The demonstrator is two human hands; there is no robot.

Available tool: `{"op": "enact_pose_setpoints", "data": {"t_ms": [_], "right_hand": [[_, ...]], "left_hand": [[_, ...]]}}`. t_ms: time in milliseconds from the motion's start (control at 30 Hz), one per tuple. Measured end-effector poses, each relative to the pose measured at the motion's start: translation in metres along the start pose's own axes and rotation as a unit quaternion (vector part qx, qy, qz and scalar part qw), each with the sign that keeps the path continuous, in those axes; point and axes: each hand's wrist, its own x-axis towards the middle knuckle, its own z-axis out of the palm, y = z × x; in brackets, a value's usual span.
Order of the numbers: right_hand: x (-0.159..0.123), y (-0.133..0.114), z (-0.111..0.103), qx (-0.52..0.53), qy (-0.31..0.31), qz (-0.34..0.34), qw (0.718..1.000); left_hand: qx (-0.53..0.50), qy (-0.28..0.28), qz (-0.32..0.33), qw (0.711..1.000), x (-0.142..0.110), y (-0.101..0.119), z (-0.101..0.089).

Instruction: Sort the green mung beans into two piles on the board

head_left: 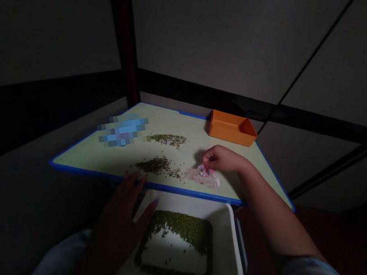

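My right hand (222, 158) is closed in a pinch above a small pinkish, see-through, fan-shaped piece (210, 180) with pink and pale bits on it. What sits between the fingertips is too small to make out. My left hand (129, 202) lies in shadow at the table's near edge, fingers stretched out and thumb apart, holding nothing. Just past its fingertips is a loose pile of small green beans or grains (155, 165). Below, a white tub (230, 240) holds many more of the green grains (186, 228), heaped toward its far side.
The pale tabletop (115, 163) has a blue rim. A second scatter of grains (170, 139) lies farther back. An orange open box (228, 131) stands at the far right edge, and a blurred-out blue item (124, 131) at the far left. Walls close in behind.
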Motion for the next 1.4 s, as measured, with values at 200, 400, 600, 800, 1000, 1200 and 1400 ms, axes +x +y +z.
{"op": "enact_pose_setpoints", "data": {"t_ms": [200, 400, 600, 800, 1000, 1200, 1400], "right_hand": [[-0.002, 0.007, -0.005, -0.069, 0.062, 0.044, 0.995], [0.002, 0.01, -0.001, -0.059, 0.085, 0.043, 0.994], [0.004, 0.004, 0.004, 0.011, 0.025, -0.007, 1.0], [0.002, 0.006, 0.0, 0.039, 0.069, -0.003, 0.997], [0.011, 0.011, 0.002, -0.06, 0.235, 0.083, 0.967], [0.025, 0.013, 0.012, -0.1, 0.261, 0.098, 0.955], [0.026, 0.008, 0.017, -0.067, 0.213, 0.055, 0.973]], "left_hand": [[-0.001, 0.006, -0.002, 1.0, -0.001, -0.001, 0.001], [-0.004, 0.0, -0.01, 1.0, -0.001, 0.001, 0.0], [-0.006, 0.0, -0.006, 1.0, 0.0, -0.001, 0.001], [-0.003, 0.0, -0.002, 1.0, 0.0, -0.002, 0.001], [-0.002, -0.004, -0.008, 1.0, 0.0, 0.0, 0.0], [-0.001, -0.008, -0.01, 1.0, 0.001, 0.0, -0.001], [0.005, -0.008, -0.011, 1.0, 0.001, 0.0, 0.0]]}}
